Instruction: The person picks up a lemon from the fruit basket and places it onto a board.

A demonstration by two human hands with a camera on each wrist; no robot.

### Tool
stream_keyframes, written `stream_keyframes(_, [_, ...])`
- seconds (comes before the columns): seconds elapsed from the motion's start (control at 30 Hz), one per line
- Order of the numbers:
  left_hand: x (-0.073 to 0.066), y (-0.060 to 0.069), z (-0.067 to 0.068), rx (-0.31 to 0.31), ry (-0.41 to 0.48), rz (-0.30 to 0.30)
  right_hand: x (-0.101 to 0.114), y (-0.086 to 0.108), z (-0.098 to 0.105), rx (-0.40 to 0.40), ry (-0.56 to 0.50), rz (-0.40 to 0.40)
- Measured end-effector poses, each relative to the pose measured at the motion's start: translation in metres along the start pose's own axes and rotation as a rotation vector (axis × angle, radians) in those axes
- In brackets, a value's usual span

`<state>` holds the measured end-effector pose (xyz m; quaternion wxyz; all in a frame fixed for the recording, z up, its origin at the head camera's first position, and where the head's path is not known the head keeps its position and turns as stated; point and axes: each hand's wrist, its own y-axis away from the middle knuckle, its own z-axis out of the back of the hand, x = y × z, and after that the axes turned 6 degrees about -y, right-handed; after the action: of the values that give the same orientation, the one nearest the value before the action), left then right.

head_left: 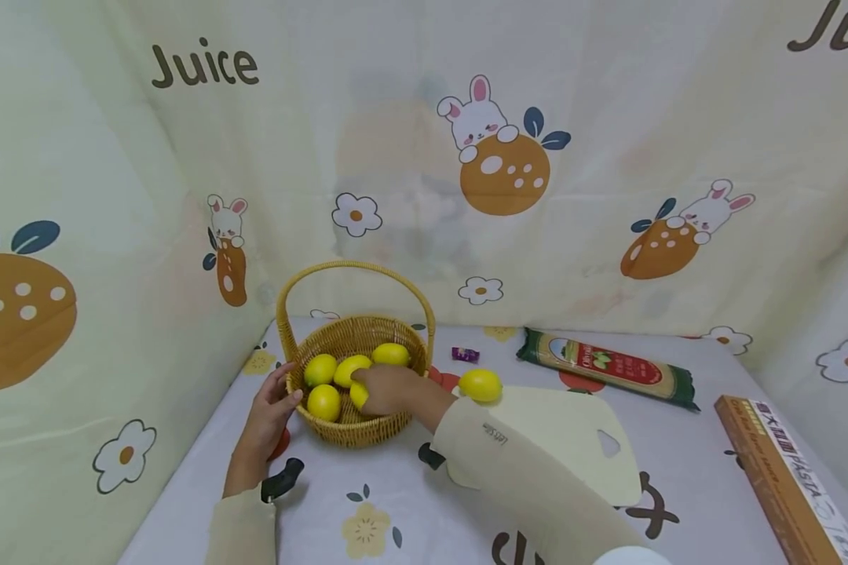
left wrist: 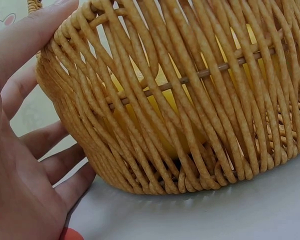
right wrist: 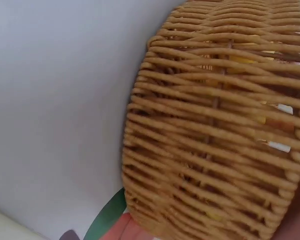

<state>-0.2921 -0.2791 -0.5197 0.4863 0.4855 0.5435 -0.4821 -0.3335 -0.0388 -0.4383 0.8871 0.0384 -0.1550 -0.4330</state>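
Basket handle: arches left of centre; passage only under or around.
Right sleeve: bars the cutting board, lower centre.
Tablecloth, bottom: free from left sleeve to right.
Pasta box: blocks lower right.

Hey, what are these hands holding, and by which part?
The right hand grips a lemon by its right side, finger placement partly hidden, inside the basket. The left hand rests against the basket's left side.

Wears a long cream fabric left sleeve and a matching right sleeve with small dark lettering near the cuff. Shows a rounded black fitting beside each cuff.
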Motion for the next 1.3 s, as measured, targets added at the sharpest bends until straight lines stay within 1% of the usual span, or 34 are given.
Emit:
stream_keyframes(0.2, [-0.002, 0.0, 0.0, -0.013, -0.009, 0.007, -0.001, 0.003, 0.003, -0.004, -0.029, -0.011])
stream_keyframes(0.43, [-0.002, 0.001, -0.002, -0.003, -0.03, 0.021, -0.001, 0.008, 0.004, -0.009, -0.056, 0.001])
stream_keyframes(0.63, [-0.003, 0.001, -0.003, 0.014, -0.014, 0.0, -0.003, 0.015, 0.009, -0.022, -0.078, -0.025])
stream_keyframes(0.77, [-0.004, 0.002, -0.002, 0.021, -0.015, -0.002, -0.003, 0.021, 0.015, -0.041, -0.073, -0.021])
stream_keyframes(0.93, [-0.005, 0.003, 0.001, 0.027, -0.014, 0.003, -0.003, 0.032, 0.024, -0.069, -0.065, 0.016])
stream_keyframes(1.13, [-0.007, 0.005, -0.002, 0.022, -0.023, 0.014, -0.008, 0.045, 0.032, -0.117, -0.042, 0.082])
stream_keyframes(1.3, [-0.008, 0.006, -0.003, 0.015, -0.031, 0.014, -0.01, 0.061, 0.04, -0.159, -0.036, 0.101])
